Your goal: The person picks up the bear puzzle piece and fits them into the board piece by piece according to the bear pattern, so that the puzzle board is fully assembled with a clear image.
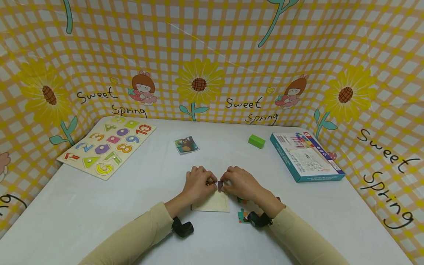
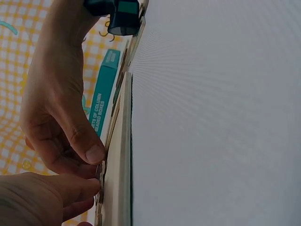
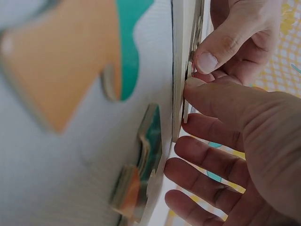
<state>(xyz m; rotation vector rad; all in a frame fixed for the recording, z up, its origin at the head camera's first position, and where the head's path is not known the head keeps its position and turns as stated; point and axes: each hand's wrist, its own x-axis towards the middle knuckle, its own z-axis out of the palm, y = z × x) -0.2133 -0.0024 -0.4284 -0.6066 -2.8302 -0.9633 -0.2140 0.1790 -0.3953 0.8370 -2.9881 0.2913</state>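
Note:
A shallow wooden puzzle tray (image 1: 210, 204) lies in front of the person, its near part bare wood. At its far edge both hands meet over small jigsaw pieces. The right hand (image 1: 241, 184) pinches a dark purple jigsaw piece (image 1: 220, 186) between thumb and index finger; its other fingers are spread in the right wrist view. Beside it, the left hand (image 1: 198, 184) has thumb and fingertips curled on a brownish jigsaw piece (image 1: 211, 182), mostly covered by the fingers. In the left wrist view, thin pieces show edge-on above the tray rim (image 2: 126, 141).
Loose jigsaw pieces (image 1: 242, 216) lie right of the tray, partly under the right forearm. Farther back are a bear picture card (image 1: 187, 145) and a green block (image 1: 256, 141). A number board (image 1: 92, 151) lies at left, a flat teal-edged box (image 1: 308, 158) at right.

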